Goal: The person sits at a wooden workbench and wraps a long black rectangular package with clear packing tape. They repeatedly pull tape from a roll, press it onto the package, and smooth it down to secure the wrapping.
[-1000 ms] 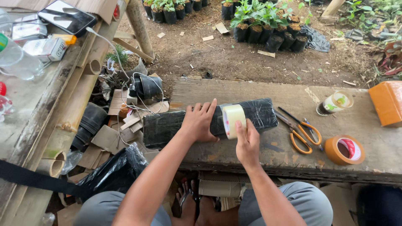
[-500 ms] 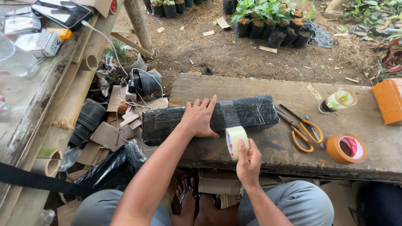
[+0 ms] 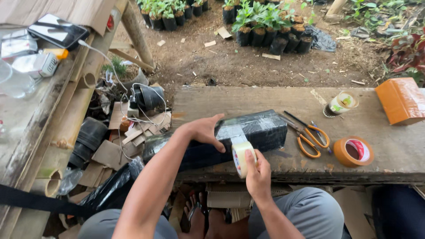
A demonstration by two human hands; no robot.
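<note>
A long black parcel wrapped in shiny plastic (image 3: pixel 261 128) lies on the wooden bench (image 3: pixel 385 155). My left hand (image 3: pixel 204 131) presses flat on top of the parcel, near its middle. My right hand (image 3: pixel 257 173) grips a roll of clear packing tape (image 3: pixel 241 158) at the bench's front edge, and a strip of tape runs from the roll up over the parcel.
Orange-handled scissors (image 3: pixel 310 137) lie right of the parcel, then a brown tape roll (image 3: pixel 353 152), a smaller tape roll (image 3: pixel 341 102) and an orange-wrapped box (image 3: pixel 402 100). Cardboard scraps, black pots and cables (image 3: pixel 133 110) clutter the left. Potted seedlings (image 3: pixel 270 26) stand on the soil beyond.
My right hand pulled the tape roll from the top of the parcel down and toward me, past the bench's front edge, drawing out tape. My left hand stayed on the parcel.
</note>
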